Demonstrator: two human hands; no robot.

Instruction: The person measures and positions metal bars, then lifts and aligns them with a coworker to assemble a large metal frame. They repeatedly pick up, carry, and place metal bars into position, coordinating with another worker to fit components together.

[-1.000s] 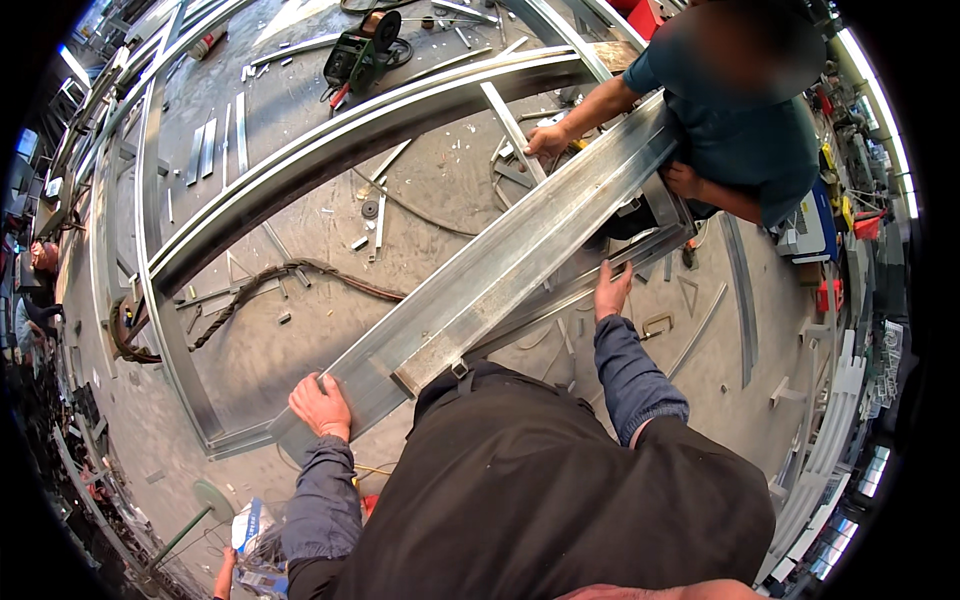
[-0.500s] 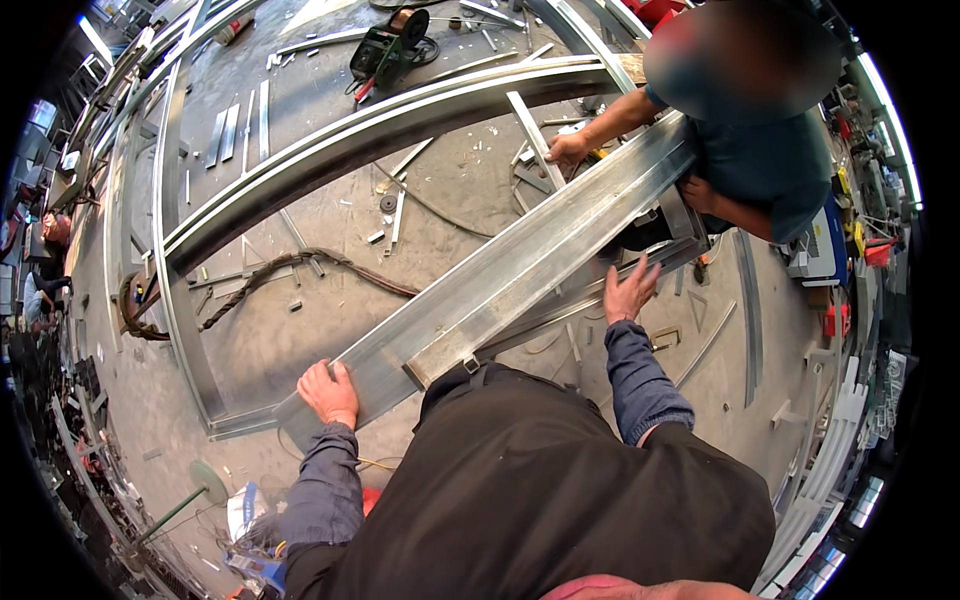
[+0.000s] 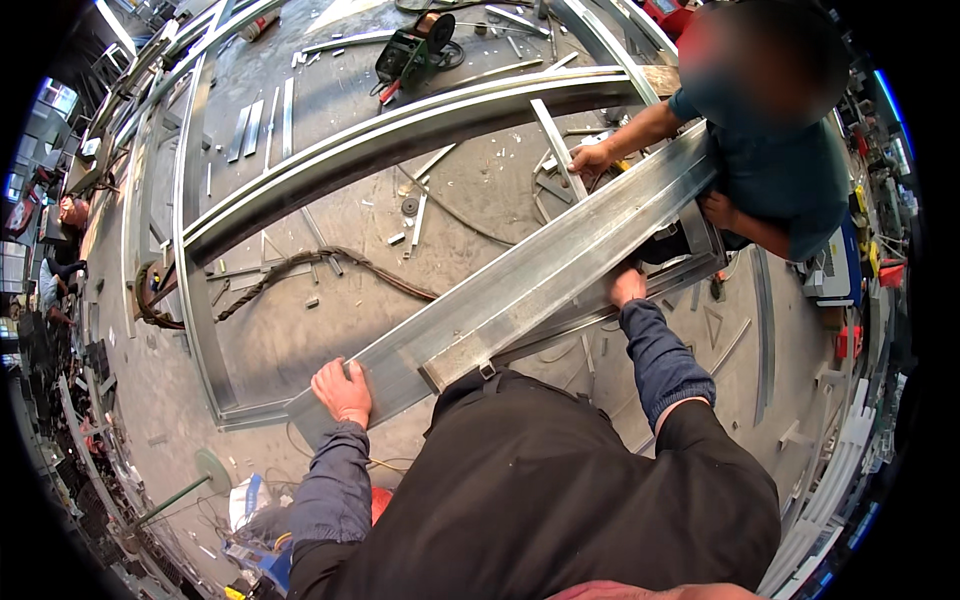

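Note:
A long, wide metal channel slants from near my left side up to a co-worker at the far right. My left hand lies across its near end, fingers bent over the far edge. A shorter rectangular bar with an open end lies along the channel, beside my waist. My right hand reaches to the underside of the channel's near edge, by a metal frame; its fingers are hidden there. The co-worker's one hand touches a thin metal strip, and the other is at the channel's far end.
A large metal frame crosses the floor behind the channel. A twisted thick cable lies inside it, among scattered offcuts. A green machine with a wire spool stands at the back. A round-based green stand is at lower left.
My right hand, spread open in the air before, has gone in under the channel's edge. My left hand keeps its place on the channel. The whole view has shifted slightly.

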